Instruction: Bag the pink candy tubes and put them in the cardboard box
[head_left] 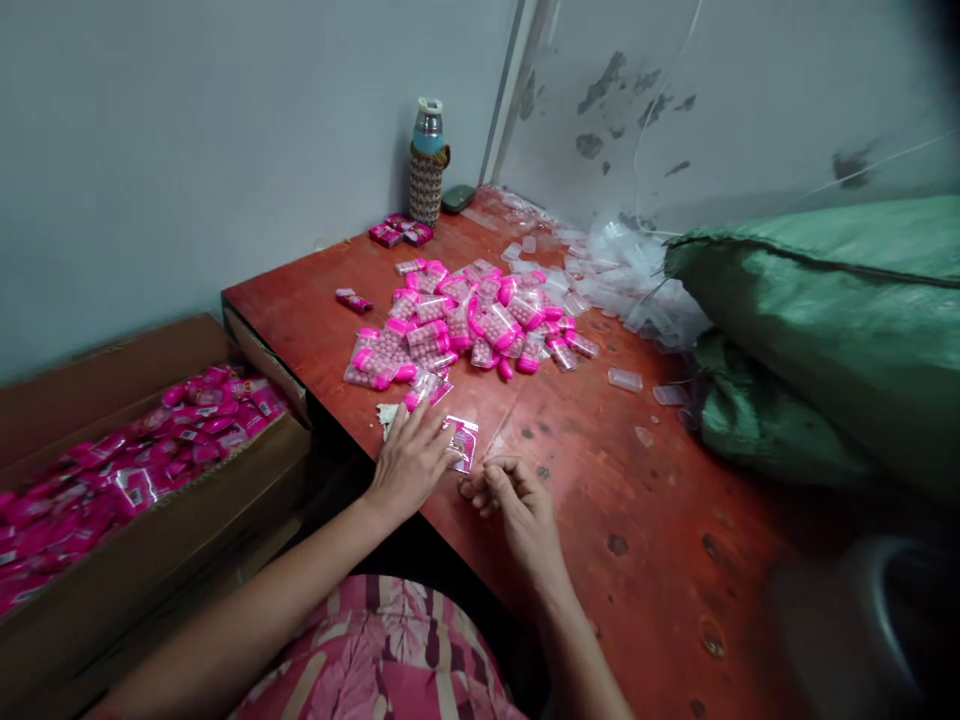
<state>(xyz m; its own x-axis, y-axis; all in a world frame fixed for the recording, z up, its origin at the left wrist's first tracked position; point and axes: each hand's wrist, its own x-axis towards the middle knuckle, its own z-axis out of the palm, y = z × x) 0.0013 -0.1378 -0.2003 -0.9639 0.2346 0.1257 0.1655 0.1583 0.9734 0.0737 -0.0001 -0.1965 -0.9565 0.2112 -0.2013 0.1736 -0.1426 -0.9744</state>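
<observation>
My left hand (409,458) reaches over the table's near edge with its fingers stretched out. Its fingertips lie against a printed pink label sheet (463,443) and close to a clear container with a pink cap (424,386); whether it touches the container I cannot tell. To the right, my right hand (525,505) is closed with thumb and fingertips together just above the red tabletop; anything inside the pinch is too small or hidden to name. Beyond both hands lies a pile of clear containers (457,318) with bright pink caps and small pink balls inside.
At left stands a cardboard box (247,455) of pink packets (135,480). Empty clear cases (626,380) are strewn at the back right, beside a green sack (817,300). A bottle in a knitted cover (427,180) and small pink boxes (401,232) stand by the wall.
</observation>
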